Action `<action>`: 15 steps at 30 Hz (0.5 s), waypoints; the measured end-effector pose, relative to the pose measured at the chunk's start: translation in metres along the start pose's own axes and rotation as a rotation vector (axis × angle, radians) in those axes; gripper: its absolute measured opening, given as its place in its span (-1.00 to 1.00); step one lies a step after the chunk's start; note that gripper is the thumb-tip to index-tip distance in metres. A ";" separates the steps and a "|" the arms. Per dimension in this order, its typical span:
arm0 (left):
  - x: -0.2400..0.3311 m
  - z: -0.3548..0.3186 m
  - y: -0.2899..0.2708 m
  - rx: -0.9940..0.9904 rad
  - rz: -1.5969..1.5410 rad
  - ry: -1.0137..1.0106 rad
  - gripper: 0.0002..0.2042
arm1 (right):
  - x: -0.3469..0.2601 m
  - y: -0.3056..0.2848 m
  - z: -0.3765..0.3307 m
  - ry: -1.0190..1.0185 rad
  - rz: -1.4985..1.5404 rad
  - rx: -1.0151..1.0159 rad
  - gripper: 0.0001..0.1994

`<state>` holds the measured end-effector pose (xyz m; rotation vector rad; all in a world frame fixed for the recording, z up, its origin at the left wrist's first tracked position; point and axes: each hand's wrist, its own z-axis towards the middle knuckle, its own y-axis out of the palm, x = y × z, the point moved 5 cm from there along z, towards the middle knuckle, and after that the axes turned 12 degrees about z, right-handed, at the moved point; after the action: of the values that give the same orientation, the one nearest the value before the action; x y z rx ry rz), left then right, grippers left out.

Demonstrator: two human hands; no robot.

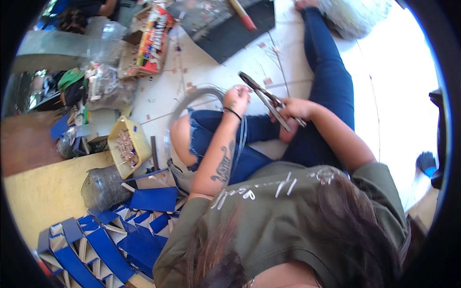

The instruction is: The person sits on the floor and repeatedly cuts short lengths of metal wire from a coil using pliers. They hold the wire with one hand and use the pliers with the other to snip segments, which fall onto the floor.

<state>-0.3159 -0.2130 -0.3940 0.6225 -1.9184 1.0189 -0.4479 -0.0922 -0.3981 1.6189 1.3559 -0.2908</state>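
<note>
My left hand (pixel 236 99) is closed in front of my bent knee, fingertips pinched together; thin grey wire (pixel 244 132) runs up to it beside the forearm. A loose coil of the same wire (pixel 188 97) loops around the knee and passes behind this hand. My right hand (pixel 291 110) is wrapped around a long metal plier-like tool (pixel 261 90), with one dark arm and one silver arm. Its far end reaches close to the left fingertips, though I cannot tell whether they touch. Small details at the fingertips are blurred.
Blue folded pieces with pale strips (pixel 108 249) lie stacked at lower left. Nearby stand a yellow bin (pixel 143 142) holding small scraps and a wrapped roll (pixel 103 188). A dark board (pixel 221 31) carries a stick-handled tool (pixel 243 15). Scraps litter the white tiles; a bulging sack (pixel 355 17) sits far right.
</note>
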 end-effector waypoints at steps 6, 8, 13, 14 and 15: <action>0.011 -0.004 0.002 -0.101 -0.056 -0.082 -0.79 | 0.008 -0.008 0.007 -0.006 -0.038 0.197 -0.71; 0.015 -0.005 0.004 -0.140 -0.139 -0.115 -0.79 | 0.006 -0.016 0.012 -0.052 -0.059 0.246 -0.73; 0.004 -0.012 0.016 -0.222 -0.139 -0.165 -0.84 | 0.007 -0.037 0.012 -0.010 -0.029 0.440 -0.76; -0.001 -0.013 0.018 -0.171 -0.087 -0.146 -0.84 | 0.008 -0.037 0.012 -0.008 -0.079 0.452 -0.76; -0.009 -0.014 0.022 -0.138 -0.092 -0.171 -0.84 | 0.009 -0.034 0.012 -0.017 -0.129 0.439 -0.76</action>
<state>-0.3211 -0.1889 -0.4067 0.7300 -2.0683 0.7894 -0.4698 -0.0992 -0.4279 1.8788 1.4554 -0.7191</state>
